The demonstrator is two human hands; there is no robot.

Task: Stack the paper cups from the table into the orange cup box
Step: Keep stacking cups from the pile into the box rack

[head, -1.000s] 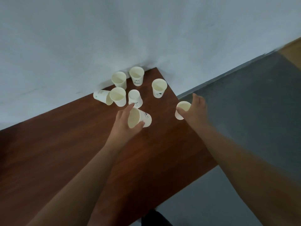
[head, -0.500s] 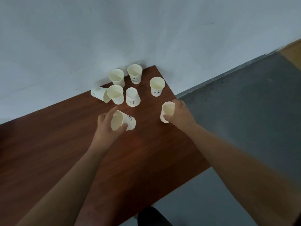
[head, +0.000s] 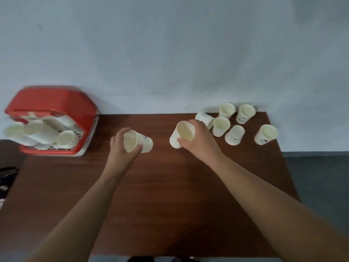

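Fingers [head: 123, 131] of the left hand [head: 119, 150] curl over the far rim of a printed paper cup [head: 143, 143], with the thumb pressed against the near rim. The cup is held on its side above the bench [head: 170, 195], its mouth turned toward the camera and its base pointing away to the right. Just to the right, and not touching it, the right hand [head: 202, 142] grips a second paper cup [head: 179, 137] in much the same way: fingers over the far rim, thumb at the near rim, mouth tilted up toward the camera, base down and to the left. Beyond the right hand, at the far right corner of the bench near the wall [head: 170, 53], six loose cups [head: 221, 126] are grouped close together. One lies on its side, partly behind the right hand. Four stand mouth up, and I cannot tell which way up the sixth stands. The orange cup box [head: 54, 103] sits at the far left corner, well apart from both hands and blurred, with stacked cups [head: 47, 131] lying inside it, mouths toward the camera. Grey floor [head: 317, 176] shows past the bench's right edge.
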